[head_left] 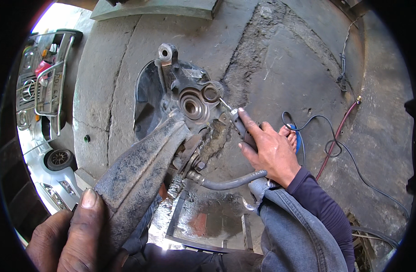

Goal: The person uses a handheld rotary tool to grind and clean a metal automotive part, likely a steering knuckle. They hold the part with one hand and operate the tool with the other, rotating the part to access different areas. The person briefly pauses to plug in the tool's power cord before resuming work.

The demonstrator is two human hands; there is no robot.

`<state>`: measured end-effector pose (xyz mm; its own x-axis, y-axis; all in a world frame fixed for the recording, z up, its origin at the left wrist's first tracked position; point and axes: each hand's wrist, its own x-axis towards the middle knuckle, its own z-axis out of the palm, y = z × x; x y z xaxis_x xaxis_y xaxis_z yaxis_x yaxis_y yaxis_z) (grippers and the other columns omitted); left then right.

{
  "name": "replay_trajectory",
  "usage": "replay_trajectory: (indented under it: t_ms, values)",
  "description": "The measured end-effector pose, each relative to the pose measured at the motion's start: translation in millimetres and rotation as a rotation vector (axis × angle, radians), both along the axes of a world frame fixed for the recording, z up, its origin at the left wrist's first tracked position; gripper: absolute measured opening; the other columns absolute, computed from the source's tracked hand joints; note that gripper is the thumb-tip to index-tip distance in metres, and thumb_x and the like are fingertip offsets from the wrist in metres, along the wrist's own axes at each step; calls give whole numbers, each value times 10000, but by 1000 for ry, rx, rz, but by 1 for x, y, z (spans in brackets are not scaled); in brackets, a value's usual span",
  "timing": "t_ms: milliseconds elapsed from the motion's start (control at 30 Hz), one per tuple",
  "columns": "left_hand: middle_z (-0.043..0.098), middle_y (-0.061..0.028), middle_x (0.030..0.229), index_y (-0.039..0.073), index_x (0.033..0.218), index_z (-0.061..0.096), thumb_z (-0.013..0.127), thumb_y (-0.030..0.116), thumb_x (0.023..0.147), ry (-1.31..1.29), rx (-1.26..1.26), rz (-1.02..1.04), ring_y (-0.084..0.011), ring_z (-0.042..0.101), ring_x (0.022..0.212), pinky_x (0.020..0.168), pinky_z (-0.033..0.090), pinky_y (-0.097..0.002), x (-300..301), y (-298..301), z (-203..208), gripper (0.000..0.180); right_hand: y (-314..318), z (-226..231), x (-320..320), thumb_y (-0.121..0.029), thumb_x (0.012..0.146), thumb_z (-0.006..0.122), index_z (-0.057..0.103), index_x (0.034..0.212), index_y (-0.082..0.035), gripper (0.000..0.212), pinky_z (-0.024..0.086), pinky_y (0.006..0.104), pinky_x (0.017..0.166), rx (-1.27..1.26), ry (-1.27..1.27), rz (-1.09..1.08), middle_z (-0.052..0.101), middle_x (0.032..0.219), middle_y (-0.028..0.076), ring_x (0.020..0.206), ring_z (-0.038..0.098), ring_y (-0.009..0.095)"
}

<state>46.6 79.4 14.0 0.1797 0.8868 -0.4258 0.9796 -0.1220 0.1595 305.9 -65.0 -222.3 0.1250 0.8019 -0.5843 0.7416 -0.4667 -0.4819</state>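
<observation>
Our left hand grips the metal arm, likely steadying the knuckle; right hand holds the rotary tool at its bore.

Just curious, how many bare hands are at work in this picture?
2. The left hand holds the long dark metal arm at lower left; the right hand holds a slim grey tool near the small round bore.

Your sleeve is dark purple, your jeans faded blue; the metal arm is mottled grey-brown, the tool grey, the floor hose red.
</observation>
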Motion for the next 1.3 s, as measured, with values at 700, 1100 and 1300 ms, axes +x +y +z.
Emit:
replay_trajectory:
  t_ms: [700,1100,1300]
  values:
    - [659,-212,1118,0,1261,633,748,111,866,23,-23,-17,-342,711,930,829,570,-443,7,-4,-9,426,8,7,4,-322,980,713,341,1689,-285,801,554,479,846,-53,-73,35,615,1014,180,839,695,369]
    - [659,-209,1096,2,1243,638,745,124,875,29,-15,-20,-341,708,915,820,567,-438,8,-3,-7,402,13,8,10,-317,969,719,362,1682,-274,798,581,453,793,-27,-114,76,609,989,162,817,697,326]
    - [659,-208,1086,3,1234,640,744,130,879,34,-14,-18,-340,706,907,815,566,-436,7,-3,-5,391,13,5,15,-296,957,725,374,1675,-284,799,583,460,756,19,-132,92,598,978,141,787,696,321]
